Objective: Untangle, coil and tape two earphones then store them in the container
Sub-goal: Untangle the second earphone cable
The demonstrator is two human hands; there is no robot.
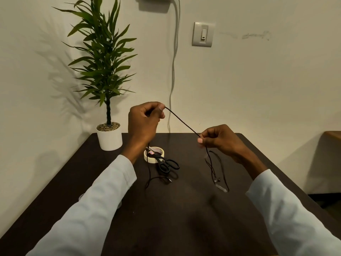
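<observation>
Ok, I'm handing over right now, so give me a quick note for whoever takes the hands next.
Left hand pinches the earphone cable up high; right hand pinches it lower. The stretch between them is taut; the plug end trails on the table, loops hang below the right hand.
Tape roll and scissors wait mid-table.
Nothing coiled or taped yet. Left: finish untangling, coil, tape, store. Container and second earphone not clearly in view.

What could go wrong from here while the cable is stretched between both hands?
1. The earphone cable is taut between the left hand and right hand; pulling harder could tighten any knot in the loops hanging below the right hand.
2. The plug end trails beside the scissors and tape roll; lifting may snag or drag them.
3. The dark cable is hard to see against the dark table.
</observation>
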